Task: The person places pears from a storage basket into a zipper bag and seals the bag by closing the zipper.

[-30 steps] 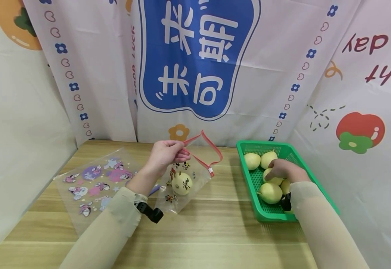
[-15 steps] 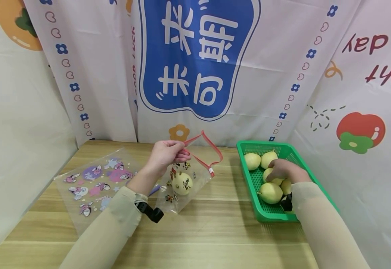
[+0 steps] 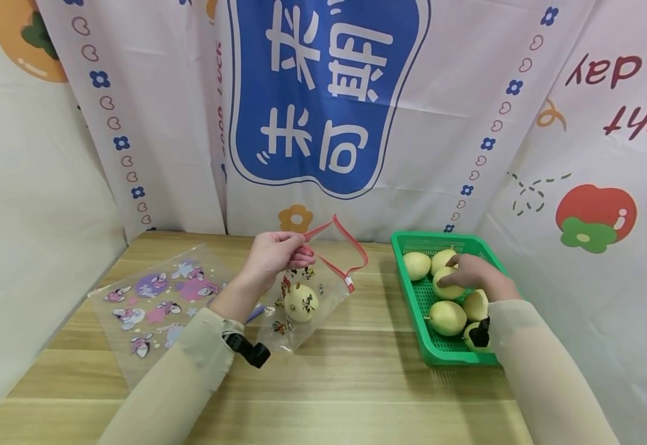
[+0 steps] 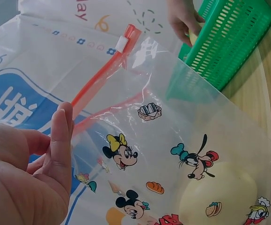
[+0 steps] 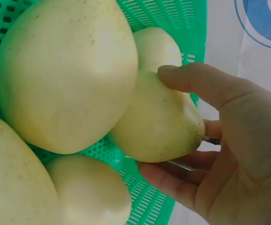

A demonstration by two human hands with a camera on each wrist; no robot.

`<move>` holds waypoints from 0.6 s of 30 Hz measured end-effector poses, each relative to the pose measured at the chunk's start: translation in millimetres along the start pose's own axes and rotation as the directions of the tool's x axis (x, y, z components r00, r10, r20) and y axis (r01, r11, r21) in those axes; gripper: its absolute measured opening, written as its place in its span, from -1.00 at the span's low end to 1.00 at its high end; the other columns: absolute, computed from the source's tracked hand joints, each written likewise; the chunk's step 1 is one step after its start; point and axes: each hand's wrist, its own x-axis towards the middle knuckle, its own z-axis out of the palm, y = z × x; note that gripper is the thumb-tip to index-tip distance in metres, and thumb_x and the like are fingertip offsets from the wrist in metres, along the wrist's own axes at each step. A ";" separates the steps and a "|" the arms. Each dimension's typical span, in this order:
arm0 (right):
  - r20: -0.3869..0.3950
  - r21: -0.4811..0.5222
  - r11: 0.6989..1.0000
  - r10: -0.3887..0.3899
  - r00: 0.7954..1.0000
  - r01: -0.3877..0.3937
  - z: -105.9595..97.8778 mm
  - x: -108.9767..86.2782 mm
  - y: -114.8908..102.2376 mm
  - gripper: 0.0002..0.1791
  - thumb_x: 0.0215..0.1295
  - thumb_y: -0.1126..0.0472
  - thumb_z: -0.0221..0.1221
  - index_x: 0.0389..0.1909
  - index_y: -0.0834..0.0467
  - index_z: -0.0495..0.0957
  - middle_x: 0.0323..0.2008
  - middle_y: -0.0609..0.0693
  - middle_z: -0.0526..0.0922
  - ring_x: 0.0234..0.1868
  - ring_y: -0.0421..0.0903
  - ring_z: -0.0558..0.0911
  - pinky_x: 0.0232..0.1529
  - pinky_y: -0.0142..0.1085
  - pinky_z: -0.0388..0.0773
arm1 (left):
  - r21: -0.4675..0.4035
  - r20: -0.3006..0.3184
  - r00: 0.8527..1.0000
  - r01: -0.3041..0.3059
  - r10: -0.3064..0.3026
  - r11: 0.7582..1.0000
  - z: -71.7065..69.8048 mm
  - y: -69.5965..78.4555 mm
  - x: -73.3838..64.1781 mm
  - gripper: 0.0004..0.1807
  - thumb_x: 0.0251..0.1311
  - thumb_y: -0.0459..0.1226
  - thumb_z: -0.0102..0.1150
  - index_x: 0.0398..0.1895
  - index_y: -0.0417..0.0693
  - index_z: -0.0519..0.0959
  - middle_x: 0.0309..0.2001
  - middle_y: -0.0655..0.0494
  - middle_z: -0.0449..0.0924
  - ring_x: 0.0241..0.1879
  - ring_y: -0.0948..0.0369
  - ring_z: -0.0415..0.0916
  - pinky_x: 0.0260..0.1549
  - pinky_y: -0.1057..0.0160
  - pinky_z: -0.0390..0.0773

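Note:
My left hand [image 3: 273, 253] pinches the red zip edge of a clear plastic slider bag [image 3: 323, 321] printed with cartoon characters. The bag's mouth gapes toward the right, and a pale yellow pear [image 3: 301, 303] lies inside it. In the left wrist view, a white slider [image 4: 121, 44] sits at the end of the red zip. Over on the right, my right hand [image 3: 476, 275] grips a pear [image 5: 158, 122] in the green basket [image 3: 456, 358], with thumb on one side and fingers curled under the other. That pear's stem points toward the palm.
Several other pears [image 3: 447, 318] surround the held one in the basket. A second clear bag with pink and purple prints [image 3: 156, 303] lies flat on the wooden table [image 3: 323, 402] at left, partly under the left forearm. Printed cloth [image 3: 440, 123] hangs behind and at both sides.
My right hand has shifted slightly back and right, and the pear in its grip has risen a little, showing more of the pears near it. The left hand and bag stay put.

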 end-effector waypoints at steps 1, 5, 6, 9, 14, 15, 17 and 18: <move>-0.009 0.006 1.000 -0.003 1.000 0.003 -0.2 0.3 -0.1 -0.14 0.45 -0.14 0.36 0.48 0.42 0.43 0.46 0.49 0.49 0.44 0.48 0.50 0.42 0.35 0.54 | 0.000 0.000 1.000 -0.001 0.001 1.000 -0.3 -0.4 0.5 -0.63 0.64 -0.32 0.11 0.31 -0.41 0.62 -0.38 0.02 0.82 -0.41 0.26 0.83 -0.26 0.35 0.86; -0.056 0.021 1.000 -0.018 0.998 0.019 0.2 1.5 -1.8 -0.11 0.44 -0.18 0.35 0.48 0.42 0.44 0.48 0.49 0.46 0.45 0.49 0.49 0.44 0.35 0.53 | 0.002 0.001 1.000 -0.004 0.004 1.000 -1.3 -1.4 1.4 -0.62 0.64 -0.32 0.12 0.32 -0.42 0.61 -0.37 0.02 0.82 -0.40 0.26 0.83 -0.25 0.36 0.86; -0.070 0.025 0.999 -0.019 0.997 0.021 0.5 2.0 -2.5 -0.11 0.44 -0.20 0.35 0.48 0.41 0.44 0.48 0.49 0.47 0.44 0.49 0.50 0.44 0.35 0.53 | 0.003 0.002 1.000 -0.005 0.005 1.000 -1.6 -1.7 1.8 -0.62 0.64 -0.32 0.12 0.33 -0.42 0.61 -0.37 0.02 0.82 -0.40 0.26 0.83 -0.25 0.36 0.86; -0.117 0.035 0.999 -0.028 0.993 0.032 0.1 3.0 -5.2 -0.10 0.44 -0.22 0.34 0.48 0.41 0.44 0.44 0.48 0.51 0.40 0.48 0.54 0.40 0.34 0.57 | 0.005 0.004 1.000 -0.002 0.002 1.000 -1.9 -1.9 2.0 -0.62 0.65 -0.31 0.12 0.33 -0.41 0.61 -0.36 0.01 0.82 -0.40 0.26 0.83 -0.24 0.35 0.86; -0.213 0.089 0.995 -0.013 0.977 0.033 -4.6 1.5 -12.2 -0.06 0.48 -0.28 0.30 0.52 0.39 0.40 0.39 0.48 0.56 0.35 0.46 0.58 0.30 0.31 0.62 | 0.003 0.005 1.000 0.002 -0.002 1.000 -2.1 -2.6 2.6 -0.61 0.65 -0.31 0.13 0.34 -0.40 0.61 -0.36 0.01 0.82 -0.39 0.26 0.83 -0.22 0.34 0.87; -0.233 0.102 0.994 -0.005 0.972 0.029 -5.8 1.4 -13.4 -0.06 0.49 -0.30 0.29 0.52 0.38 0.39 0.37 0.48 0.57 0.32 0.45 0.59 0.26 0.30 0.64 | 0.002 0.006 1.000 0.001 -0.001 1.000 -2.2 -2.8 3.0 -0.61 0.65 -0.31 0.13 0.34 -0.40 0.61 -0.36 0.01 0.82 -0.39 0.26 0.83 -0.22 0.34 0.87; -0.279 0.137 0.990 0.012 0.960 0.027 -7.6 1.6 -16.8 -0.05 0.50 -0.33 0.27 0.53 0.36 0.38 0.37 0.47 0.57 0.29 0.41 0.61 0.21 0.26 0.65 | 0.001 0.006 1.000 0.000 0.000 1.000 -2.1 -2.5 2.7 -0.61 0.64 -0.31 0.13 0.33 -0.41 0.61 -0.36 0.01 0.82 -0.40 0.26 0.83 -0.24 0.35 0.86; -0.298 0.156 0.987 0.020 0.954 0.028 -8.6 1.5 -18.9 -0.03 0.50 -0.34 0.26 0.55 0.36 0.36 0.39 0.47 0.56 0.30 0.40 0.60 0.21 0.25 0.65 | 0.000 0.006 1.000 -0.001 0.001 1.000 -1.9 -2.3 2.6 -0.61 0.64 -0.31 0.13 0.33 -0.41 0.61 -0.36 0.01 0.82 -0.40 0.26 0.83 -0.25 0.36 0.86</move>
